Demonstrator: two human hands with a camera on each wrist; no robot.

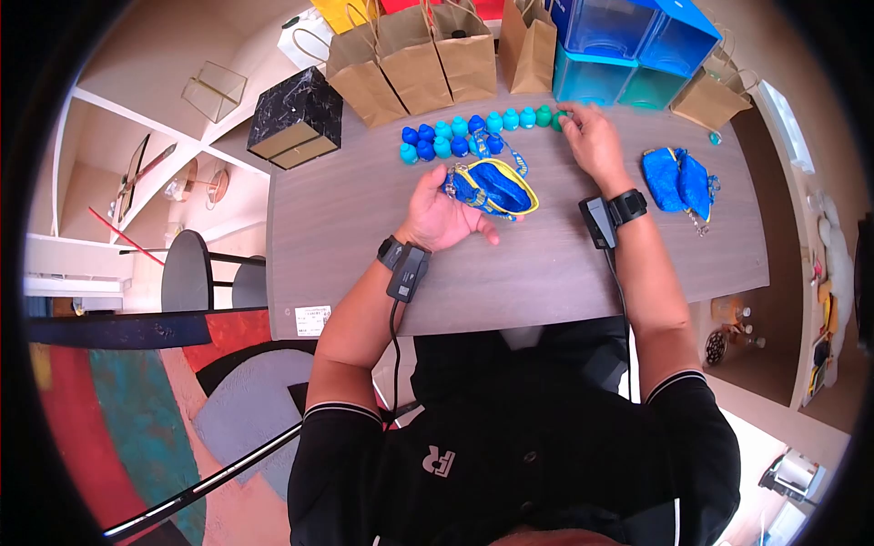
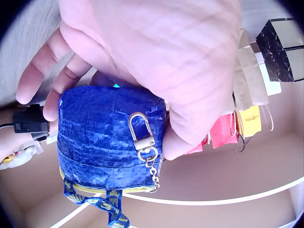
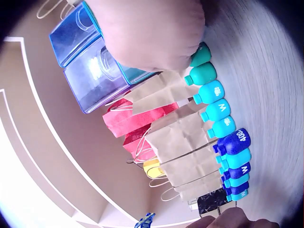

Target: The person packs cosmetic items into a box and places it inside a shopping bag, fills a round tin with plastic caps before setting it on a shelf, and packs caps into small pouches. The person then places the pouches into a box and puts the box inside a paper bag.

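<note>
My left hand [image 1: 439,217] holds a small blue woven bag [image 1: 473,187] with a yellow-trimmed mouth, which gapes upward. In the left wrist view the thumb lies along one side of the bag [image 2: 104,137], and a metal clasp [image 2: 142,133] with a short chain hangs on it. Patterned blue-and-yellow straps [image 2: 97,202] dangle from its rim. At the right end of a row of small bottles, my right hand [image 1: 596,146] grips a green bottle [image 3: 202,55]; its fingertips are hidden in the right wrist view. Beside it stand another green bottle [image 3: 203,74] and several turquoise and dark blue ones.
Two more small blue bags [image 1: 678,180] lie on the table [image 1: 546,273] at the right. Brown paper bags [image 1: 410,68], clear-fronted blue and teal boxes [image 1: 596,77] and a black marbled box [image 1: 296,114] line the back edge.
</note>
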